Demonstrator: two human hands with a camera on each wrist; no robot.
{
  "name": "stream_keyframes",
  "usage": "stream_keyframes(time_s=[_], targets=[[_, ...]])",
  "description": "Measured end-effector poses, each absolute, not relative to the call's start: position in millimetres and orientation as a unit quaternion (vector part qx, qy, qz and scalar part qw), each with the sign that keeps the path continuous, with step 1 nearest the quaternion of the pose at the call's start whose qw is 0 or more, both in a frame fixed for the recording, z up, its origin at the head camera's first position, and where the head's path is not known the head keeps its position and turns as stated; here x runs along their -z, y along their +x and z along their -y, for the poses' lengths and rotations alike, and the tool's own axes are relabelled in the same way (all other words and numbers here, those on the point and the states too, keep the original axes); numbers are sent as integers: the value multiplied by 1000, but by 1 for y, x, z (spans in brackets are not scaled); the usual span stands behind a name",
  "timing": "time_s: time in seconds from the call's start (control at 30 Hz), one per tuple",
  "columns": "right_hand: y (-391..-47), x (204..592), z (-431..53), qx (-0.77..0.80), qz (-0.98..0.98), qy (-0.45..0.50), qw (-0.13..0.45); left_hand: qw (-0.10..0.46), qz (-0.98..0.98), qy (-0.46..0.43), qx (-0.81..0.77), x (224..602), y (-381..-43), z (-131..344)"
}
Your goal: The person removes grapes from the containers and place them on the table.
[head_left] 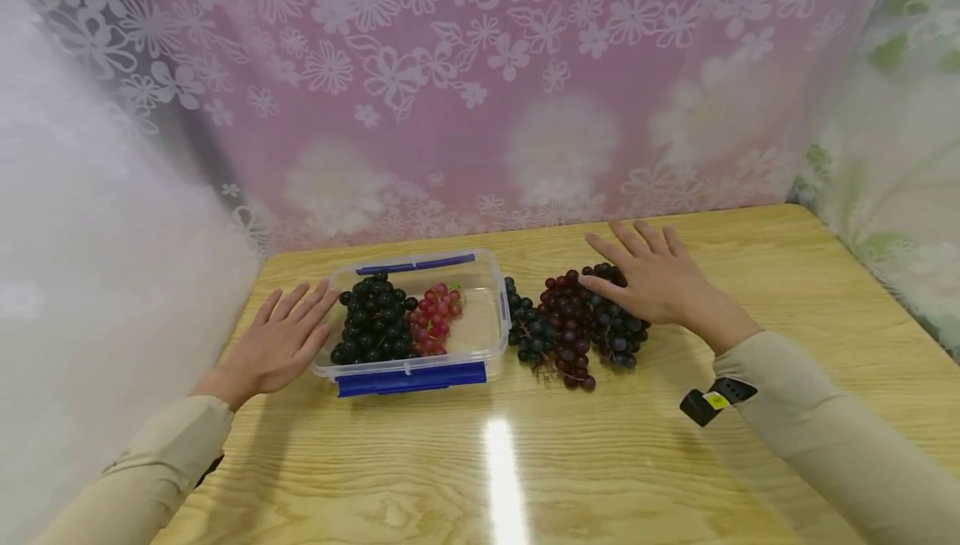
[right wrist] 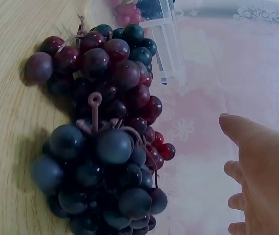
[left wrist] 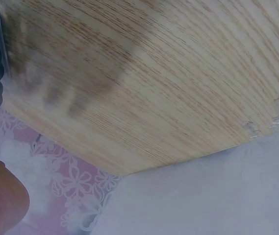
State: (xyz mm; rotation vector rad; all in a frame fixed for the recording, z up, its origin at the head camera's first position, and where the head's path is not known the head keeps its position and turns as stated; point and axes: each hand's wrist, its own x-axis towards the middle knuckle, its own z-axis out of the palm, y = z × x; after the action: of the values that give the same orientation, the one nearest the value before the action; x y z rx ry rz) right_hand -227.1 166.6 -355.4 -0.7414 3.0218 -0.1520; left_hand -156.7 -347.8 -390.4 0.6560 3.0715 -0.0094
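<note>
A clear plastic box (head_left: 474, 366) with blue clip flaps stands on the table, holding a bunch of black grapes (head_left: 375, 320) and a smaller bunch of red grapes (head_left: 433, 322). My left hand (head_left: 281, 341) hovers with straight fingers by the box's left side. Right of the box lie a dark blue-green bunch (head_left: 534, 332), a dark red bunch (head_left: 567, 324) and a blue-black bunch (head_left: 618, 328). Over the blue-black bunch my right hand (head_left: 648, 282) is spread flat, holding nothing. In the right wrist view its thumb and fingers (right wrist: 242, 129) are apart from the grapes.
The wooden table (head_left: 420, 462) meets a pink flowered curtain (head_left: 450, 112) at its back edge. A white sheet (head_left: 97, 195) hangs on the left and a green-patterned one (head_left: 892, 153) on the right. A black strap device (head_left: 716, 399) sits on the right wrist.
</note>
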Motion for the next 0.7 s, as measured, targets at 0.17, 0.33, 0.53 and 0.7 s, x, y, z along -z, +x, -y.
stream_keyframes(time_s=[0.17, 0.33, 0.53, 0.7], targets=[[-228, 356, -161, 38, -969, -242, 2, -5, -978, 211, 4, 392, -158, 346], [-228, 356, -154, 39, -968, -247, -3, -16, -977, 214, 4, 394, -159, 346], [-229, 356, -144, 41, -966, -255, -10, -36, -975, 219, -7, 398, -158, 348], [-228, 355, -132, 54, -962, -268, -23, -49, -974, 220, -11, 401, -157, 351]])
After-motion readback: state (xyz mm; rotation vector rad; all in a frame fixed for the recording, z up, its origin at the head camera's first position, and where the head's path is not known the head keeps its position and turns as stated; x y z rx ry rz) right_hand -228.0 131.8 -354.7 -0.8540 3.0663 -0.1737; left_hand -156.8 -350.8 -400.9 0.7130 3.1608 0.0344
